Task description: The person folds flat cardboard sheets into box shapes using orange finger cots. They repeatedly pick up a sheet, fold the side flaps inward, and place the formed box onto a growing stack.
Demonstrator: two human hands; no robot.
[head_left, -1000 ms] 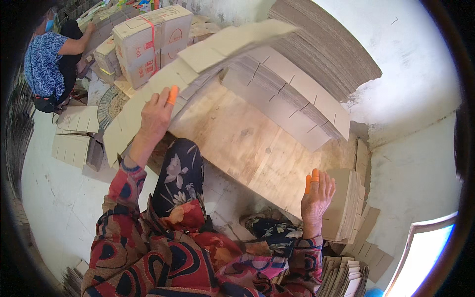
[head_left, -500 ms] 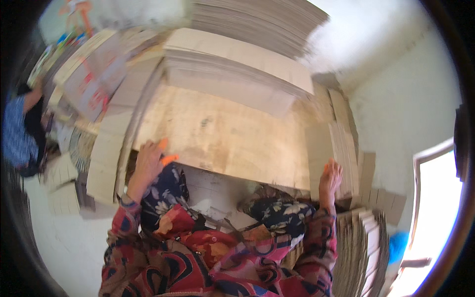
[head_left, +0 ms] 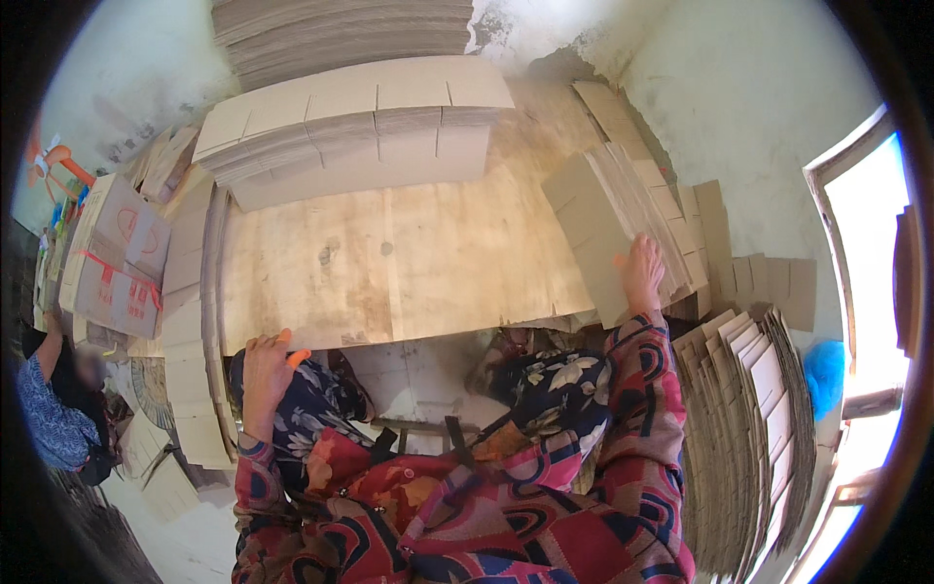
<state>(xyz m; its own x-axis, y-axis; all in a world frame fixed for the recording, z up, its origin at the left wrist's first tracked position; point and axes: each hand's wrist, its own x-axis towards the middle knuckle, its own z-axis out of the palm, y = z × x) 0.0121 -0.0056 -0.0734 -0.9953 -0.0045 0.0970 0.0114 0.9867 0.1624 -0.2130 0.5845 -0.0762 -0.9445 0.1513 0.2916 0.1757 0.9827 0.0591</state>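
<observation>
My left hand (head_left: pixel 268 375) rests at the near left edge of a pale wooden board (head_left: pixel 428 253). Its fingers bend slightly over that edge, spread from the thumb and holding nothing; orange covers sit on the digits. On the right, my right hand (head_left: pixel 642 273) is closed over the edges of a leaning stack of notched cardboard sheets (head_left: pixel 595 219). The thumb lies against the stack's left face and the fingers reach across its top. At the back of the board stands a long row of slotted cardboard pieces (head_left: pixel 341 102).
More cardboard strips (head_left: pixel 187 292) line the board's left side, beside a printed carton (head_left: pixel 117 258). Bundled cardboard (head_left: pixel 735 419) stands at my right, near a blue bag (head_left: pixel 823 378) and a bright doorway. Another person (head_left: pixel 56 404) is at the far left.
The view has turned to the right and steadied. My right hand has moved farther up the cardboard stack, and my left hand has stayed near the board's front left edge.
</observation>
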